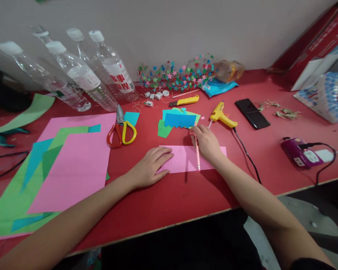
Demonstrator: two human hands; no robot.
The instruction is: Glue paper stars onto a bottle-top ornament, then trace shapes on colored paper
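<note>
A pink paper strip [180,159] lies on the red table in front of me. My left hand [153,166] rests flat at its left end, fingers spread. My right hand [206,142] grips a pink pencil [197,153] over the strip's right part; the pencil's eraser end points toward me. Just beyond the strip are a blue paper piece with a scalloped edge [179,120] and green scraps [163,129]. Scissors with red and yellow handles [121,129] lie left of these. A yellow glue gun [223,115] lies to the right, beyond my right hand.
Plastic bottles [86,78] stand at the back left, near colored paper sheets [73,168]. A yellow cutter [188,100] and star-covered bottle [176,75] lie behind. A phone [252,113] and purple power socket [301,153] are at the right. The table edge [157,227] is near me.
</note>
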